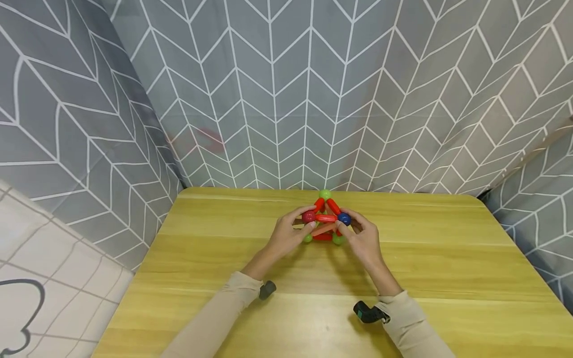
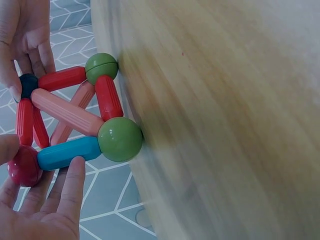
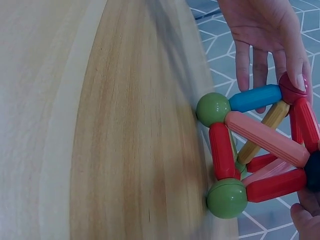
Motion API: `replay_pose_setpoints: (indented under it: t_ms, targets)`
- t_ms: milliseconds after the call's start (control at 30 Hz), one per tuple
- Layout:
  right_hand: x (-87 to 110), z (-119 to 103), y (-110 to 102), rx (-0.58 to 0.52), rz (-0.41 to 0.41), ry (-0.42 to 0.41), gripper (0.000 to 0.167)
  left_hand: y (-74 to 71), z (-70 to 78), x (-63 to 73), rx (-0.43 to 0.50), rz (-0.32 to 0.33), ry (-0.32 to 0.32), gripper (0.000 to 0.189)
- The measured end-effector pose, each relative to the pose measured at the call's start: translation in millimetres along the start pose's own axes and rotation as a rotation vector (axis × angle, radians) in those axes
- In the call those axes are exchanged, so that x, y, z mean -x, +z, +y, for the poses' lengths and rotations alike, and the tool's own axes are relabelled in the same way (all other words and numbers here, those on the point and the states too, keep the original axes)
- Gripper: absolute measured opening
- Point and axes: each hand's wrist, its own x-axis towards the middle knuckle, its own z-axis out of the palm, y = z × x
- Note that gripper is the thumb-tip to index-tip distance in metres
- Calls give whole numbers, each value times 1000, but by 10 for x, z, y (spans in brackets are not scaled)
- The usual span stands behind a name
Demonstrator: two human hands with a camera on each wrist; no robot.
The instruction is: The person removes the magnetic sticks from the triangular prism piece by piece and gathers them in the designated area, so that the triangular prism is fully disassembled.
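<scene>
1. Nearest the camera: left sleeve [image 1: 215,313] and right sleeve [image 1: 412,323], slanting inward over the table [image 1: 215,238].
2. Location: frame [image 1: 323,229] of rods and balls, near the middle of the table's far edge; lower balls apparently resting on the wood.
3. Left hand [image 1: 288,232]: grips the red ball [image 1: 308,217] between thumb and fingers; with one fingertip, touches the blue rod [image 2: 69,152] in the left wrist view.
4. Right hand [image 1: 364,238]: pinches the blue ball [image 1: 344,219], thumb on the near side.
5. Governing relation: frame directly between both hands, inward from each; long axis of the upper rod [image 1: 326,218] running left to right, from red ball to blue ball, roughly parallel to the far edge. Neither hand clearly nearer.
6. Front face: pink rod [image 2: 67,111] on the diagonal, from blue ball down to near-left ball [image 2: 120,139]; near-right ball [image 3: 227,198] beside, on the right hand's side.
7. Beyond both hands: far ball [image 1: 325,194], green, clear of all fingers; height above the table uncertain.
8. Background: patterned curtain [image 1: 286,99].
</scene>
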Motion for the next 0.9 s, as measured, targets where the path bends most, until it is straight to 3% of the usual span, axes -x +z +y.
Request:
replay_pose_setpoints:
  t_ms: [900]
  targets:
    - [-30, 3, 23, 30, 28, 31, 36, -22, 20, 0, 0, 12, 4, 40]
